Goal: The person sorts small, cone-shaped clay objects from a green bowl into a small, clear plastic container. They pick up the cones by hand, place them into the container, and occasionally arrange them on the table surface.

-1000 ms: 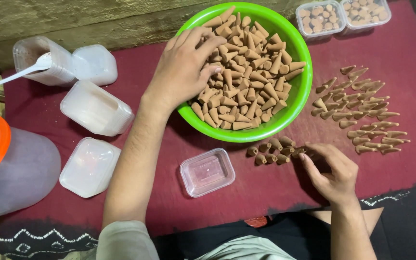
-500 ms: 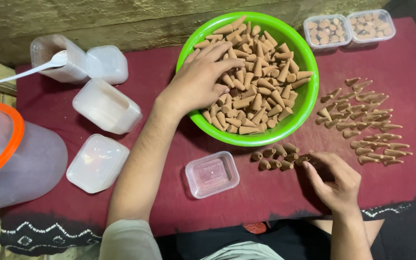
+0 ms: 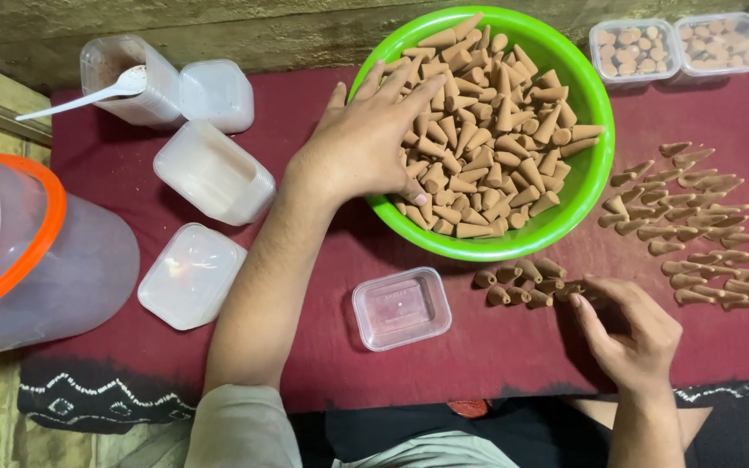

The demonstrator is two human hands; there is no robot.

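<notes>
From the head view, the left hand point(image 3: 373, 139) lies spread, fingers apart, on the brown cones point(image 3: 487, 130) heaped in the green bowl point(image 3: 595, 108) at the far centre. The right hand point(image 3: 630, 334), fingers curled together, touches a small cluster of cones point(image 3: 522, 282) just near of the bowl. An empty clear tub point(image 3: 401, 308) sits left of that cluster. Two filled tubs point(image 3: 678, 48) stand far right; a spoon point(image 3: 88, 97) rests in a far-left container point(image 3: 123, 74).
</notes>
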